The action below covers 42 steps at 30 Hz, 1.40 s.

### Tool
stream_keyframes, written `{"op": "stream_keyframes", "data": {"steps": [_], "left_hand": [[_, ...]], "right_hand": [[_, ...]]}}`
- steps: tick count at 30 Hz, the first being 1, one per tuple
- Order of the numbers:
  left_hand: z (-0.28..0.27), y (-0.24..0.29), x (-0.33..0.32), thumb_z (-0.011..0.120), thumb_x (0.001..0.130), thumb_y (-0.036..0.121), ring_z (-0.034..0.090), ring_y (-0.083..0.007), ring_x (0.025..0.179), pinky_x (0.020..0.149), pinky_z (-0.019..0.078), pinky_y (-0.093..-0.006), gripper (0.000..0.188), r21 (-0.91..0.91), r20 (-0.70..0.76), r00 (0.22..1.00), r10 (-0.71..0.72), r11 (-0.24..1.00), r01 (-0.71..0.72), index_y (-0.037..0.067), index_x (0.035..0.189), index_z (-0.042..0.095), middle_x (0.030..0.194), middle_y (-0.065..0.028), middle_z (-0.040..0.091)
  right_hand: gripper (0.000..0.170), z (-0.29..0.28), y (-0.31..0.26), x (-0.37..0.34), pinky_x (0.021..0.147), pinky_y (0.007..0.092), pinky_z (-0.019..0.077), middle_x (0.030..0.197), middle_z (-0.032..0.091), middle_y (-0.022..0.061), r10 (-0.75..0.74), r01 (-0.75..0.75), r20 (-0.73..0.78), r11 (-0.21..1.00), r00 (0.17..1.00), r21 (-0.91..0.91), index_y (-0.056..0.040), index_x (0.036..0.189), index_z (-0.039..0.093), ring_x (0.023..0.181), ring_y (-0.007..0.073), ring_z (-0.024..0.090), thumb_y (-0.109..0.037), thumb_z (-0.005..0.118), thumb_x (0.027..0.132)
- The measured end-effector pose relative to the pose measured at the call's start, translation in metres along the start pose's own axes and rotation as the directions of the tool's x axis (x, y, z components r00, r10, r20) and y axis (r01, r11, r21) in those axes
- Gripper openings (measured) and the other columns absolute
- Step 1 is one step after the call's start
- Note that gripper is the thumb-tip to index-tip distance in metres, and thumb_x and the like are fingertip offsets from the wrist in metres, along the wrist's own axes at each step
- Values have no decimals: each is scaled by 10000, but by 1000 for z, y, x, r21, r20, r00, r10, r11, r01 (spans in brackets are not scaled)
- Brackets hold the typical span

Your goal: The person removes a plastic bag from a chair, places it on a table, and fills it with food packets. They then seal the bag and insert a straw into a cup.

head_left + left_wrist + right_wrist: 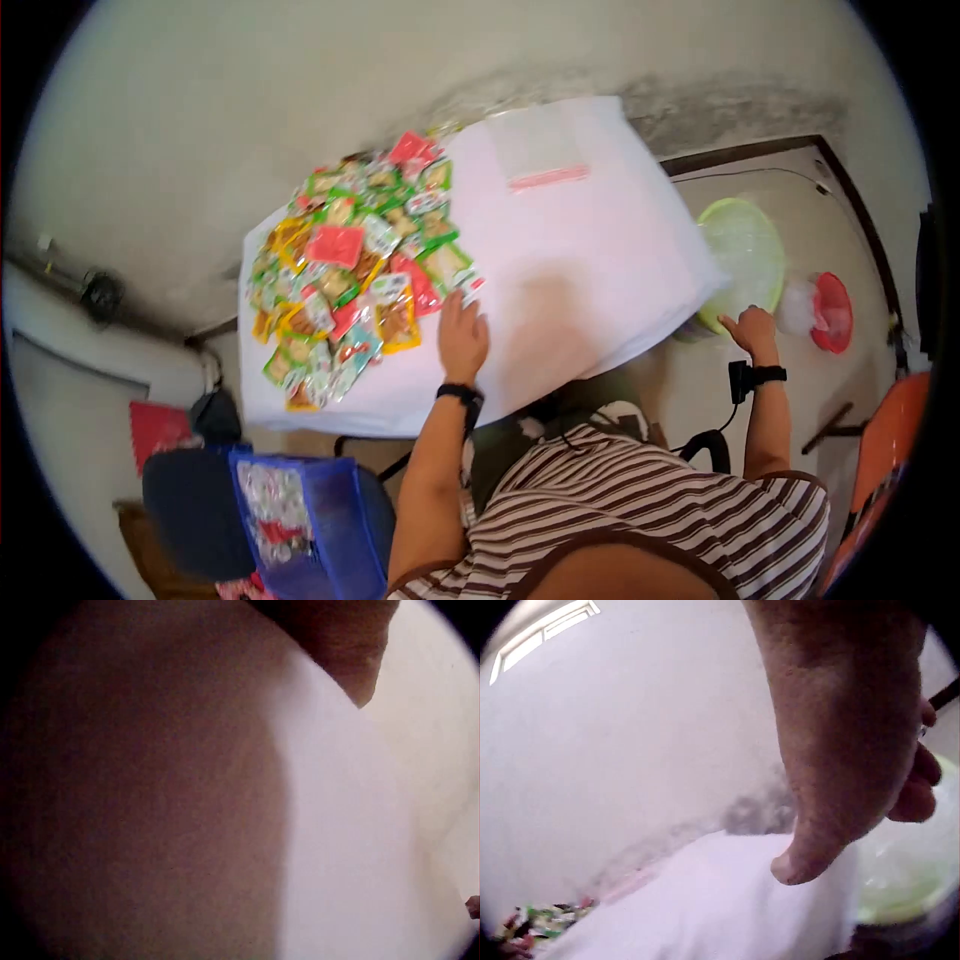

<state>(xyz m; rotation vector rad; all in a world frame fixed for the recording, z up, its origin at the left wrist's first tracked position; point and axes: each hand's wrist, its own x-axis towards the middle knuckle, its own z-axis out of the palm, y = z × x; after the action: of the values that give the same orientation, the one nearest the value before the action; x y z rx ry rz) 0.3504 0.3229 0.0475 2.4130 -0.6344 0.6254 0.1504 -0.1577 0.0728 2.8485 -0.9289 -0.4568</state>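
My left hand (pixel 464 342) lies over the white cloth at the near right edge of a heap of snack packets (pixel 385 215). Its fingertips are right at a green and white packet (pixel 447 264), and a yellow-edged packet (pixel 398 318) lies just left of it. Only a dark part of this hand (pixel 349 645) shows in the left wrist view. My right hand (pixel 750 330) hangs beside the table, over the near rim of a light green basin (pixel 765 235). Its thumb sticks out and the fingers bend loosely, with nothing visible in them.
A clear plastic bag (pixel 540 145) with a red strip lies on the white-covered table (pixel 620 240). Right of the basin stands a red bowl (pixel 833 312). An orange chair (pixel 890 430) is at far right. A blue crate (pixel 340 520) stands at lower left.
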Motion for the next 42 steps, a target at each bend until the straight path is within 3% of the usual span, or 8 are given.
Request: {"op": "stream_keyframes", "data": {"steps": [2,4,10,14,20,33,35,42], "left_hand": [[1,0,-1,577,783,114,423,-380,1184,988,349,-457,243,21,17,1000,20,1000,-21,21,1006,603,1262,-212,474],[-8,8,2,582,790,129,404,-368,1205,1001,318,-462,255,45,63,998,18,999,-21,32,1025,596,1281,-204,462],[-12,9,4,586,800,143,390,-370,1218,1003,302,-470,266,93,113,994,-10,996,0,48,1048,590,1296,-198,450],[-12,6,4,587,794,129,411,-385,1198,978,335,-467,267,66,133,991,-13,998,5,56,1050,588,1297,-203,445],[-13,8,6,597,775,104,440,-387,1170,950,368,-459,261,28,117,993,-33,999,30,62,1033,595,1270,-194,473],[-10,7,5,596,773,97,462,-381,1149,963,377,-445,235,25,74,997,-29,999,27,39,1000,605,1247,-199,496],[-9,8,5,592,773,92,466,-382,1144,971,374,-447,215,-8,63,998,-30,1000,30,33,979,606,1227,-204,509],[-10,9,6,588,776,89,465,-376,1146,978,371,-437,194,6,58,997,-45,999,44,25,958,609,1226,-204,509]], "right_hand": [[187,-2,16,-6,811,422,457,1041,571,213,-30,68,-237,985,971,158,-36,857,654,960,363,543,-152,577,732],[337,-8,-2,8,973,448,364,1264,444,251,-158,388,-621,886,767,254,-51,1012,647,1187,389,407,-18,561,688],[341,-119,-192,82,887,437,390,1120,573,118,-483,709,-568,645,667,284,-89,1075,600,1076,279,501,-209,649,761],[256,-143,-289,161,782,410,409,930,597,108,-449,816,-783,565,431,125,-64,992,616,925,269,543,-210,601,783],[138,-125,-326,213,719,390,446,821,588,89,-480,715,-641,681,599,157,-73,825,644,840,266,563,-154,543,778],[100,-115,-311,207,728,401,452,841,588,80,-396,752,-756,633,520,186,-82,795,639,869,268,552,-118,547,777],[104,-118,-312,207,723,401,448,853,585,80,-382,708,-678,644,627,291,-84,803,643,884,270,545,-122,547,788],[57,-139,-315,177,675,406,425,812,594,88,-117,840,-924,470,364,271,-70,766,629,816,282,550,-96,580,753]]}}
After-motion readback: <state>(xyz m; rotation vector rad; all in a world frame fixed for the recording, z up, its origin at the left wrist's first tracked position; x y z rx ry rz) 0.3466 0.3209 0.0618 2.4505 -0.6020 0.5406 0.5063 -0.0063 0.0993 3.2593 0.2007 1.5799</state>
